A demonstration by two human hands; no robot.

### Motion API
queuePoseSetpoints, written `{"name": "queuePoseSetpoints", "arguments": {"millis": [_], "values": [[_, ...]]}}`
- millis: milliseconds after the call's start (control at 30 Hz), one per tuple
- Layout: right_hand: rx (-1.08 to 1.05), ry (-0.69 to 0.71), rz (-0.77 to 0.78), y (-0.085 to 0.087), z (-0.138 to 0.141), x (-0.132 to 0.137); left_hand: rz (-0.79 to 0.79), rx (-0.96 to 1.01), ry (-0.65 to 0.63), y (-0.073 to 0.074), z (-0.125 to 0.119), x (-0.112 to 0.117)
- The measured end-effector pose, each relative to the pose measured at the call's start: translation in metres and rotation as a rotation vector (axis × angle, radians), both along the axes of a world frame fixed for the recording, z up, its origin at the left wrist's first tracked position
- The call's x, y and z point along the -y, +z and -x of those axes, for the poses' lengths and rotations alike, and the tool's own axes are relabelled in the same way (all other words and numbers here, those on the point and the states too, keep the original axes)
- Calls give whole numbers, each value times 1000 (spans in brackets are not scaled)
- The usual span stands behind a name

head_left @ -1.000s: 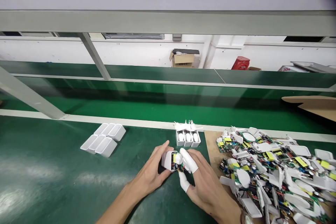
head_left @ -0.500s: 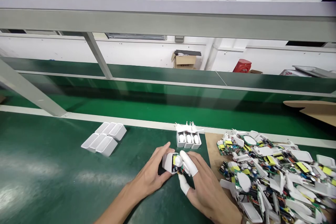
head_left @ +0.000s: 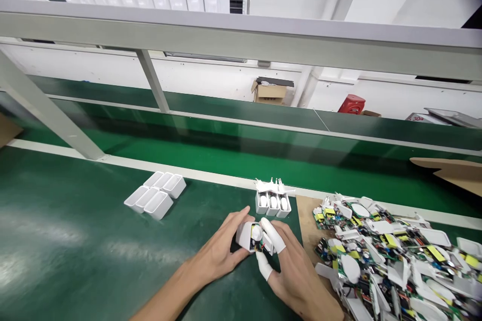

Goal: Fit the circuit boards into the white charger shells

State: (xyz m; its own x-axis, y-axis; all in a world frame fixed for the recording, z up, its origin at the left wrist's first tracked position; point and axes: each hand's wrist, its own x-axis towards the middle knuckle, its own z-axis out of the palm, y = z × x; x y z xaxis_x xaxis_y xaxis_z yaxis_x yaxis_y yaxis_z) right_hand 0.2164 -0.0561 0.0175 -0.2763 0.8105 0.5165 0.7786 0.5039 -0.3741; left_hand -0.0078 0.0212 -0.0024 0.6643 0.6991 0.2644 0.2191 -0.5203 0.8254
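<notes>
A small white plastic housing [head_left: 245, 233] with a circuit board inside is gripped by my left hand [head_left: 219, 250], fingers wrapped round it. From the right, my right hand [head_left: 289, 266], with white finger cots on thumb and forefinger, pinches the circuit board [head_left: 257, 241] at the housing's open end. Both hands rest low over the green mat [head_left: 75, 251]. Just behind them stand three filled white housings [head_left: 273, 202] with prongs sticking up.
A group of empty white housings [head_left: 155, 195] lies to the left. A big heap of circuit boards and white covers [head_left: 391, 256] sits on cardboard at the right. Beyond a white rail runs a green conveyor belt [head_left: 241, 155]. Overhead is a metal frame beam [head_left: 241, 40].
The hands keep the same grip on the housing and board. The view has tilted up and shifted slightly, so everything sits a bit lower and to the right.
</notes>
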Motion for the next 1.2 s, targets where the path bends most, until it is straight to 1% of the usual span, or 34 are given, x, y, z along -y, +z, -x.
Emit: {"name": "queuePoseSetpoints", "arguments": {"millis": [133, 233, 300, 367, 467, 567, 633, 733, 767, 833, 900, 967, 1033, 1100, 1200], "values": [[-11, 17, -9, -7, 1, 0, -37, -37, 21, 1, 0, 2], [-75, -1, 7, -9, 3, -1, -47, -78, 11, 2, 2, 2], [-164, -27, 68, -8, 2, -2, -2, -86, -4, 3, 4, 2], [-261, -62, 111, -8, 0, -4, 63, -89, 17, 3, 5, 1], [-308, -44, 74, -14, -3, -10, 151, -30, 58, 3, 6, -1], [-283, 22, 75, -25, 0, -14, 238, 32, 47, 4, 6, -2], [-318, 21, 78, -31, 7, -15, 301, 27, 45, 5, 7, -1], [-390, -5, 31, -33, 17, -16, 343, -11, 54, 8, 8, -1], [-383, 9, 6, -32, 19, -16, 350, -23, 57, 10, 8, 0], [-302, 63, -48, -31, 20, -16, 375, -26, 70, 11, 7, 1], [-189, 106, -108, -32, 19, -17, 409, 28, 82, 12, 6, 1], [-114, 124, -148, -34, 17, -18, 434, 110, 65, 12, 4, 1], [-100, 136, -155, -37, 17, -19, 420, 168, 26, 10, 4, 0], [-120, 137, -138, -37, 18, -19, 366, 178, 5, 9, 4, 0], [-163, 120, -158, -34, 20, -18, 300, 156, 23, 8, 5, 2]]}}
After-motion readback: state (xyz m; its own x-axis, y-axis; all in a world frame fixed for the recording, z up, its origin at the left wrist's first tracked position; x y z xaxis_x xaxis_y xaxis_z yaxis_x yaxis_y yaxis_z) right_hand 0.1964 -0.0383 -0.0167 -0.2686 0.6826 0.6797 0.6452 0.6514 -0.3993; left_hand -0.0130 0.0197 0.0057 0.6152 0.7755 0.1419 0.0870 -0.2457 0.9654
